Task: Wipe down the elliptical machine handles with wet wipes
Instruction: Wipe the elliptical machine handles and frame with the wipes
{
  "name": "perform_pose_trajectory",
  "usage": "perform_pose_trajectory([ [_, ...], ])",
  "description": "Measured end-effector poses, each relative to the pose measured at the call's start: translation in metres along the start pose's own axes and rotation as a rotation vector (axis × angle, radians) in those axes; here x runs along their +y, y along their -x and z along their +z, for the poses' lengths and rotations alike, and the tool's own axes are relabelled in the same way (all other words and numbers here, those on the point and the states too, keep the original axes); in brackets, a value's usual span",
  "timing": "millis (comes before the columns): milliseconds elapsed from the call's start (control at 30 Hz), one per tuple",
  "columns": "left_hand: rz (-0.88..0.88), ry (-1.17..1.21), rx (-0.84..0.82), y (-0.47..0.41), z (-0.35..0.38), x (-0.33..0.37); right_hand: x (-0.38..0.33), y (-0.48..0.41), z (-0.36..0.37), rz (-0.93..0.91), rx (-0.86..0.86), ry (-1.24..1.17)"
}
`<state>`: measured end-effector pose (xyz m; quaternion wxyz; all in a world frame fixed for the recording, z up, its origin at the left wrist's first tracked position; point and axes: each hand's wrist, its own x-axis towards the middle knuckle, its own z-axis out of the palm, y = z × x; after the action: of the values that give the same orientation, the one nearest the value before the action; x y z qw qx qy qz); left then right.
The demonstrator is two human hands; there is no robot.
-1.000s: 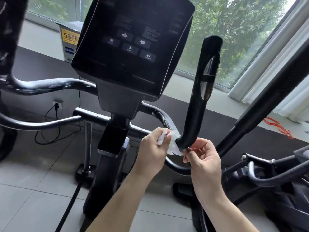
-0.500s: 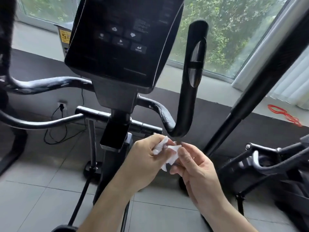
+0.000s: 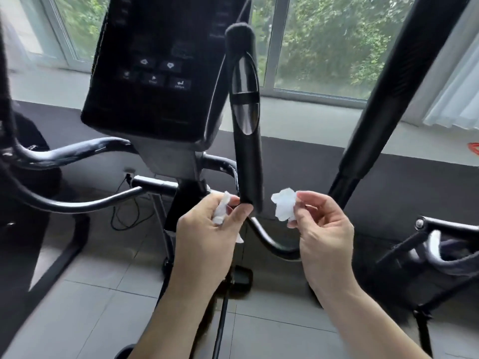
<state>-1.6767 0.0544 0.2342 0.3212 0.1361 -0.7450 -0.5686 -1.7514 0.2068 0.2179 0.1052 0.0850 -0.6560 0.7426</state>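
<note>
The step in hand looks like a pause between wiping strokes. Both hands are off the upright handle (image 3: pixel 246 156), each holding its own bit of white wet wipe. The left hand (image 3: pixel 207 237) has its grip closed on a crumpled wipe (image 3: pixel 220 211), pinched between thumb and curled fingers just left of the handle's lower end. Whether the thumb tip brushes the handle I cannot tell, as the frame is blurred there. The right hand (image 3: pixel 325 229) pinches a second wipe (image 3: pixel 284 207) at its fingertips, just right of the handle and apart from it. The handle stands upright beside the console (image 3: pixel 153 73), its sensor plates (image 3: pixel 245 99) facing the camera. The next move, as I judge it, calls for wrapping one wipe round the handle and drawing it along the length, over the plates and the rounded top.
</note>
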Motion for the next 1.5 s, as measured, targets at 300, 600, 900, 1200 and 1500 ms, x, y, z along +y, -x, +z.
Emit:
perform_pose_trajectory([
  [300, -0.185, -0.127, 0.197, 0.013, 0.025, 0.036, 0.033, -0.019, 0.017, 0.046, -0.391, -0.362],
  [600, -0.294, -0.171, 0.326, 0.013, 0.042, 0.047, 0.058, -0.065, 0.044, 0.103, -0.343, -0.32],
  [900, -0.284, -0.248, 0.32, 0.012, 0.041, 0.045, 0.058, -0.029, 0.019, -0.138, -0.433, -0.408],
  [1200, -0.328, -0.23, 0.324, 0.011, 0.041, 0.045, 0.091, -0.078, 0.064, 0.206, -0.206, -0.338],
  [1500, -0.316, -0.211, 0.306, 0.009, 0.038, 0.042, 0.07, -0.058, 0.034, 0.239, -0.323, -0.451],
])
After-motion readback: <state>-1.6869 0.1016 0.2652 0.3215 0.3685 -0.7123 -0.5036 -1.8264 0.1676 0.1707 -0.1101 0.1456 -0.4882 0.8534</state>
